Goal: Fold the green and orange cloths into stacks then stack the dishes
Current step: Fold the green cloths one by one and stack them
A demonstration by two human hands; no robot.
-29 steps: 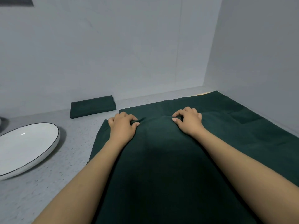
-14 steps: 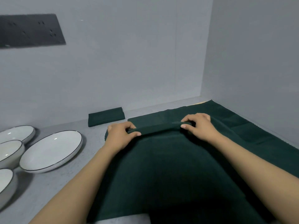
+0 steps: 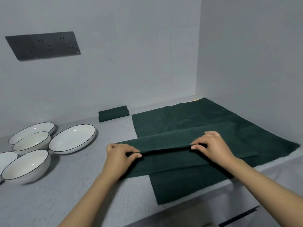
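Note:
A dark green cloth (image 3: 165,161) lies at the counter's front, its far edge lifted toward me. My left hand (image 3: 120,158) pinches that edge on the left and my right hand (image 3: 211,147) pinches it on the right. More green cloth (image 3: 188,118) lies spread flat behind it, reaching into the corner. A folded green cloth (image 3: 113,113) sits by the back wall. A sliver of orange (image 3: 196,100) peeks out at the far corner. White dishes with black rims stand at the left: a wide plate (image 3: 72,139), bowls (image 3: 31,142) (image 3: 26,166) and another plate (image 3: 31,130).
The grey counter (image 3: 49,202) ends in a front edge at lower right, where the cloth hangs over. Walls close the back and the right side. A dark socket panel (image 3: 43,45) is on the back wall. Part of another dish (image 3: 6,159) shows at the left border.
Both hands pinched the cloth's far edge, lifted it and drew it toward me. The view has pulled back, bringing the dishes and the counter's front edge into sight.

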